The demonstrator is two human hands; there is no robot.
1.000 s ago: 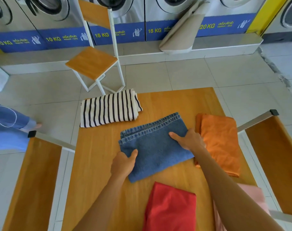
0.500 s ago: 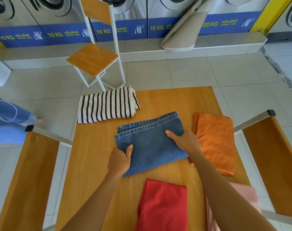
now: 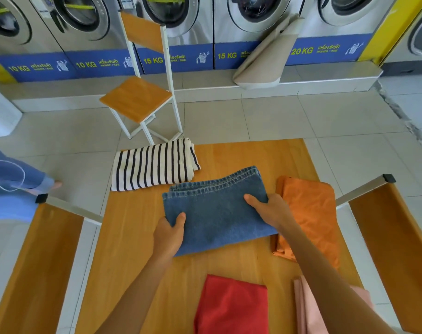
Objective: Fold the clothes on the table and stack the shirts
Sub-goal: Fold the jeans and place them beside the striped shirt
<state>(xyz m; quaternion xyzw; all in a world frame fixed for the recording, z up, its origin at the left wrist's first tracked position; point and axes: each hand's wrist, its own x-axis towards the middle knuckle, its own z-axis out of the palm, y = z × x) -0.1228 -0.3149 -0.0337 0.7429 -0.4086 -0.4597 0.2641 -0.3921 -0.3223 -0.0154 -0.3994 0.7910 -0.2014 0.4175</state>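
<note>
While both of my hands have hold of the folded blue denim garment [image 3: 217, 213] at the middle of the orange wooden table [image 3: 137, 237], I judge the step in hand to be squaring or shifting this bundle. My left hand [image 3: 169, 235] grips its near-left corner, thumb on top and fingers curled underneath, out of sight. My right hand [image 3: 269, 209] holds the right edge, thumb laid flat on the denim and fingers tucked under the side. The denim's right edge lies just over the folded orange cloth [image 3: 309, 213], which sits to the right. A folded black-and-white striped shirt [image 3: 154, 167] rests at the far-left corner, part of it overhanging the table edge. A folded red shirt [image 3: 231, 307] lies near me, with a pale pink garment [image 3: 309, 307] just beside it on the right. To do this well, I would keep both grips level, lift rather than drag so the layers stay aligned, and set the denim clear of the orange cloth. The risk I note is the folded layers slipping apart if one hand leads.
</note>
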